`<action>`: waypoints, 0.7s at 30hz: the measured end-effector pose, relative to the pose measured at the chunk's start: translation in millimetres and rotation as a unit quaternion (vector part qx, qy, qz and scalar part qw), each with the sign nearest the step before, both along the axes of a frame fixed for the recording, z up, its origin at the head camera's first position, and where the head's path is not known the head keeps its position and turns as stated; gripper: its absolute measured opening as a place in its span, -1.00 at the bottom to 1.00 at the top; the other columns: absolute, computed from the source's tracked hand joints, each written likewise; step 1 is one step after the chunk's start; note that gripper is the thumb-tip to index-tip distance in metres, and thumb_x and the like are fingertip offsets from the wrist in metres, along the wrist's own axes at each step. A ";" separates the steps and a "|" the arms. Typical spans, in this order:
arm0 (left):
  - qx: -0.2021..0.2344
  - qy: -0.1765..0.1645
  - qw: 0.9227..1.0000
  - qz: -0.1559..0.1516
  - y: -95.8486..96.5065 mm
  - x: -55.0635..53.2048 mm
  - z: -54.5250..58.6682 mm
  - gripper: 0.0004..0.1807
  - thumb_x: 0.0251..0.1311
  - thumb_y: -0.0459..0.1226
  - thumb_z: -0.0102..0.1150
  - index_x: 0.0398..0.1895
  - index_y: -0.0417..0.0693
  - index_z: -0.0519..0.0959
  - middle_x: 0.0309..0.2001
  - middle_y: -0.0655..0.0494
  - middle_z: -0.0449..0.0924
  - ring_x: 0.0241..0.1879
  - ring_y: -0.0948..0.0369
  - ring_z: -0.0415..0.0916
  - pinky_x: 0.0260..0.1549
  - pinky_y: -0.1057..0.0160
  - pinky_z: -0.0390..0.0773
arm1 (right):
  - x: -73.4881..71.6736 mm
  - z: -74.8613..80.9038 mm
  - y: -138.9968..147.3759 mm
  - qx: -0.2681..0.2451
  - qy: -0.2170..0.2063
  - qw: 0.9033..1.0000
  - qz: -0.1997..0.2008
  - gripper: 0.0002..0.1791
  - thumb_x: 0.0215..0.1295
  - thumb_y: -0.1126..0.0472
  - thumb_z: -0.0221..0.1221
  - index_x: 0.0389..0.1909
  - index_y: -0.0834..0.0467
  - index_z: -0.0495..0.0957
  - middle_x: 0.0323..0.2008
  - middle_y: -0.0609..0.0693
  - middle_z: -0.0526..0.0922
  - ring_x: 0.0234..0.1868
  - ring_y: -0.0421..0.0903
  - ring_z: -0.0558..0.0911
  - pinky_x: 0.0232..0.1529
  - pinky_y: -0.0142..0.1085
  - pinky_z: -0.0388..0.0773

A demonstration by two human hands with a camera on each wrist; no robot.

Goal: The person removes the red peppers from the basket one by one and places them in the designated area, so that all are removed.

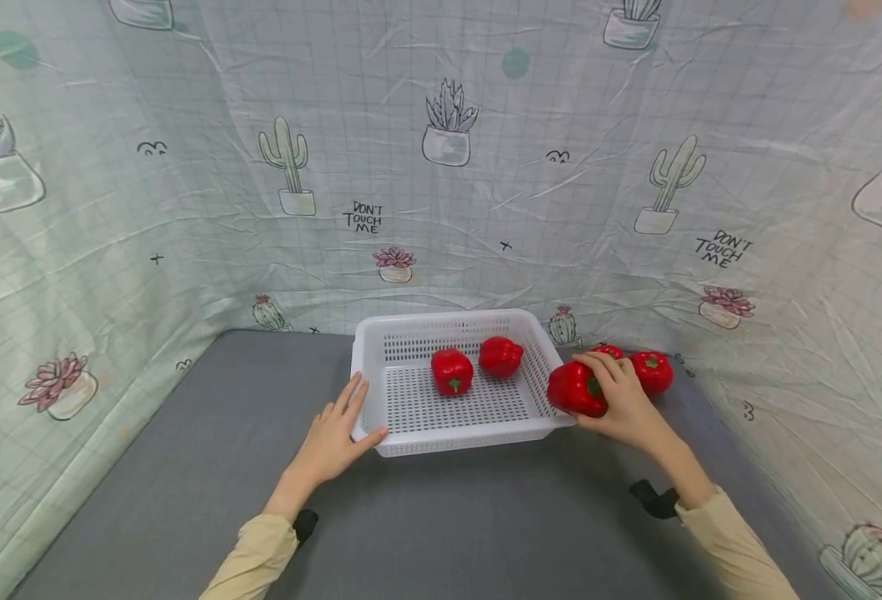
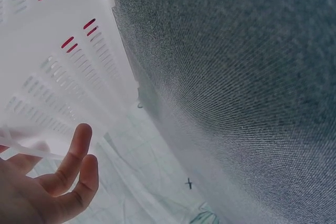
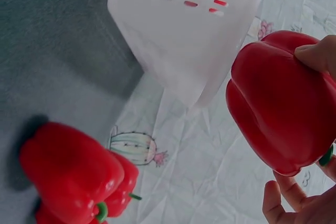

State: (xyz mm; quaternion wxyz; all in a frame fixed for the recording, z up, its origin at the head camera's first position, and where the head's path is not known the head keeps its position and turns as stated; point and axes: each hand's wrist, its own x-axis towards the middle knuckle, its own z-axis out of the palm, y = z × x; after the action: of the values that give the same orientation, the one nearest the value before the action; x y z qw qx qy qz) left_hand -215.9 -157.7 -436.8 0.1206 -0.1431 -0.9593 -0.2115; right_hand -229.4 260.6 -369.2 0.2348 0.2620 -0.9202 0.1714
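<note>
Basket (image 1: 478, 434) in the head view has two red peppers (image 1: 452, 369) inside — left hand (image 1: 333, 433) lies uncurled against its 8 o'clock side, right hand (image 1: 623, 406) grips a third pepper (image 1: 572, 387) by its 3 o'clock edge. Left wrist: left hand at 8 o'clock. Right wrist: third pepper at 3 — loose peppers (image 3: 68, 166) at 8.

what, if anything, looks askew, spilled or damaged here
Only the white basket looks slightly askew: its front edge slants up to the right in the head view, whether turned or tilted I cannot tell. Nothing looks spilled, and the red peppers show no visible damage.
</note>
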 end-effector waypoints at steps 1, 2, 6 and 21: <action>0.000 0.000 1.000 0.000 0.1 0.0 -0.1 -0.13 0.05 0.19 0.01 0.36 -0.05 0.06 0.41 0.06 -0.08 -0.03 -0.06 0.33 -0.10 -0.12 0.28 | 1.3 -0.5 2.4 -0.001 0.003 1.000 -0.001 -0.04 -0.53 0.24 0.49 0.10 0.17 0.30 0.04 0.15 0.36 -0.04 0.13 0.29 -0.25 0.08 0.48; 0.000 0.000 1.000 -0.001 0.3 0.0 -0.2 -0.12 0.05 0.19 0.01 0.36 -0.04 0.05 0.41 0.06 -0.08 -0.04 -0.06 0.34 -0.10 -0.12 0.29 | 2.5 -1.0 4.9 -0.002 0.006 1.000 -0.001 -0.05 -0.53 0.24 0.50 0.09 0.17 0.31 0.03 0.15 0.36 -0.05 0.13 0.30 -0.26 0.07 0.48; 0.001 -0.001 1.000 -0.002 0.6 -0.1 -1.1 -0.12 0.05 0.19 0.01 0.36 -0.04 0.04 0.41 0.06 -0.08 -0.04 -0.05 0.34 -0.10 -0.12 0.29 | 6.6 -2.4 15.0 -0.017 0.009 1.000 0.003 -0.05 -0.55 0.27 0.50 0.09 0.18 0.33 0.02 0.17 0.35 -0.03 0.16 0.28 -0.28 0.10 0.47; 0.005 0.008 1.000 -0.003 -0.8 -1.2 -2.0 -0.13 0.05 0.17 0.03 0.36 -0.05 0.05 0.40 0.05 -0.07 -0.05 -0.07 0.33 -0.10 -0.12 0.29 | 19.7 -7.1 45.6 -0.017 0.016 0.998 -0.060 -0.05 -0.49 0.25 0.50 0.09 0.26 0.29 -0.04 0.25 0.36 -0.10 0.15 0.27 -0.32 0.06 0.43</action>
State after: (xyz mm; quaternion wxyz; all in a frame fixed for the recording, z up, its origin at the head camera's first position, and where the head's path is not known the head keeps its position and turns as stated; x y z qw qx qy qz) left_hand -217.1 -158.5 -438.8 0.1283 -0.1473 -0.9569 -0.2151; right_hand -209.6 306.1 -376.3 0.2638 0.2049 -0.9274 0.1684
